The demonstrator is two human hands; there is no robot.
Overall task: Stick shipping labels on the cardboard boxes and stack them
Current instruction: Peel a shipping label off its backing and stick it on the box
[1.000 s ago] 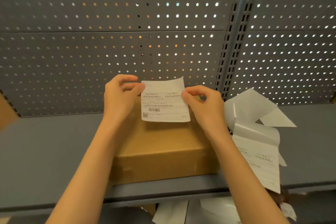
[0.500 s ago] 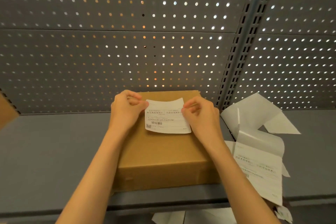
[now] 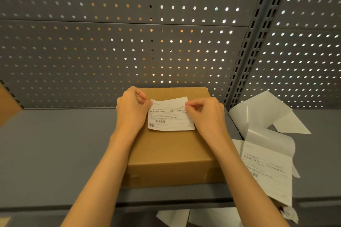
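A cardboard box [image 3: 171, 153] lies flat on a grey shelf [image 3: 55, 153], its near side at the shelf's front edge and its far end close to the perforated back panel [image 3: 110, 42]. On the far half of the box top sits a white shipping label [image 3: 170, 116], printed side up, with a barcode and a small square code in its lower left part. The label's near edge lies on the cardboard, while its far edge looks slightly lifted.

The left hand [image 3: 132, 110] pinches the label's far left corner, fingers curled round it. The right hand [image 3: 204, 114] pinches the far right corner in the same way, thumb and fingertips closed on the paper. Both forearms reach in from the front edge of the shelf.

Toward the right end of the shelf, just beside the box, lies a loose strip of label sheets [image 3: 267, 162], partly curled up, with one printed sheet hanging over the front edge. A slotted upright [image 3: 258, 33] divides the back panel behind it.
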